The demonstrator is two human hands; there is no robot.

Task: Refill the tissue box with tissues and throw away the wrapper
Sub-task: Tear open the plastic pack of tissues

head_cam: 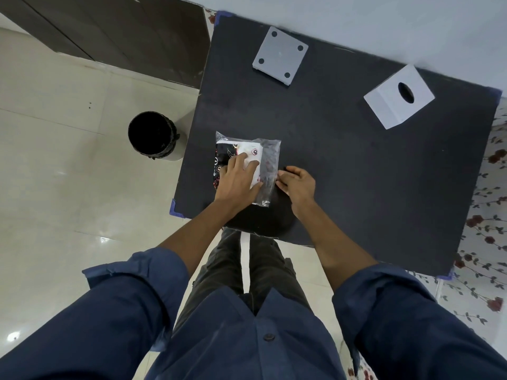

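A tissue pack (248,152) in a clear plastic wrapper with black, white and red print lies near the front left of the black table (343,165). My left hand (237,179) presses flat on top of the pack. My right hand (297,183) pinches the wrapper's loose right edge. The white tissue box cover (399,97), with an oval slot on top, stands at the back right. Its white base plate (279,56), with a dark dot at each corner, lies at the back middle.
A black-lined bin (152,135) stands on the tiled floor just left of the table. A dark cabinet (118,31) is at the back left. A floral cloth (485,229) shows along the table's right side. Blue tape marks the table corners.
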